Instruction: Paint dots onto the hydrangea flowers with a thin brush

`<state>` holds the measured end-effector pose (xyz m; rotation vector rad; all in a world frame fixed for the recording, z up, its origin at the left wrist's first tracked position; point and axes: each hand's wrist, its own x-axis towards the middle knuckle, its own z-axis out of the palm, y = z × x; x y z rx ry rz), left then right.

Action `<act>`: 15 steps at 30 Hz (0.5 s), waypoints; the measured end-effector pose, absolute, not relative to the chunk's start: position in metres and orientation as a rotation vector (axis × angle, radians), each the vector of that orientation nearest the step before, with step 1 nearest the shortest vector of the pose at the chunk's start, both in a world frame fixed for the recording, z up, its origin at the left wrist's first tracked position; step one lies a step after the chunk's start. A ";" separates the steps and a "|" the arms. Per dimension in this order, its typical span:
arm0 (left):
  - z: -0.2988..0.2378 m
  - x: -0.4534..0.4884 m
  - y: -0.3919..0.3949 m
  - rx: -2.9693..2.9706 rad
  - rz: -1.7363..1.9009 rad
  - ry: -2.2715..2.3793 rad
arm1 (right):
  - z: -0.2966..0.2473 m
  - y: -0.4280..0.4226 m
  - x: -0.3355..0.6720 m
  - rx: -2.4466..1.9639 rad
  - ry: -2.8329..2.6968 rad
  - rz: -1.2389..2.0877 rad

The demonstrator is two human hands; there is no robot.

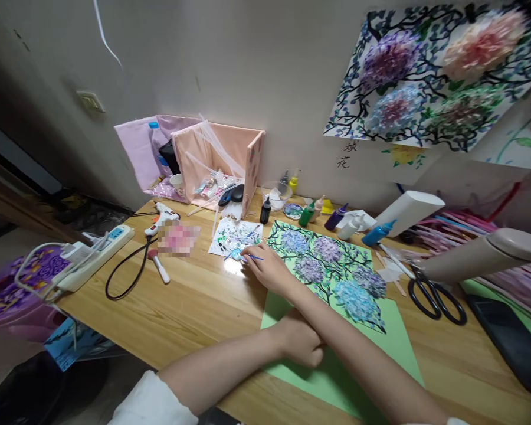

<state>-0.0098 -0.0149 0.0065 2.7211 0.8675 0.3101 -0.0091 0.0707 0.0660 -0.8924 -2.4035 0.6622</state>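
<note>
- Head view, the only one here: right hand (269,268) is out over the table (194,307), fingers pinched shut on a thin blue brush (253,257).
- The brush tip sits at the lower edge of a white palette sheet (235,235) that's covered in paint blobs, just left of the flower painting (327,265).
- The painting is blue and purple blooms on black branches. It lies on a bigger green paper (393,348).
- Left hand (301,341) rests on that green paper, tucked right under the right forearm. Its fingers are hidden, so can't tell if they're open or closed.
- Containers: the pink box (252,159) at the wall is open toward the camera, with clear plastic packets and a black oval thing spilling out of its mouth.
- Behind it is a lilac box (135,147) holding a bottle with a blue cap and something dark. A small paper cup (177,182) stands in front of it.
- The clear bowl (277,193) has something white in it, hard to say what.
- Paint bottles stand in a loose row behind the painting: black bottle (265,211), yellow bottle (294,182), green bottle (307,213), purple bottle (336,217). The blue bottle (378,233) is lying down.
- Off left: glue gun (163,213), with its black cable looping toward a power strip (97,251) at the table edge.
- Scissors (433,295) lie to the right of the painting, well clear of both hands.
</note>
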 end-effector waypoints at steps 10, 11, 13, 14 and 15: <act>0.013 -0.011 -0.015 2.701 0.284 0.770 | 0.077 0.030 0.090 -1.040 -1.931 0.495; 0.014 -0.011 -0.014 2.693 0.289 0.773 | 0.072 0.024 0.106 -1.094 -1.901 0.452; 0.015 -0.012 -0.011 2.676 0.302 0.777 | 0.059 0.012 0.133 -1.168 -1.865 0.382; 0.016 -0.012 -0.010 2.668 0.309 0.783 | 0.053 0.007 0.143 -1.184 -1.860 0.355; 0.017 -0.012 -0.009 2.660 0.315 0.793 | 0.047 0.002 0.151 -1.186 -1.861 0.331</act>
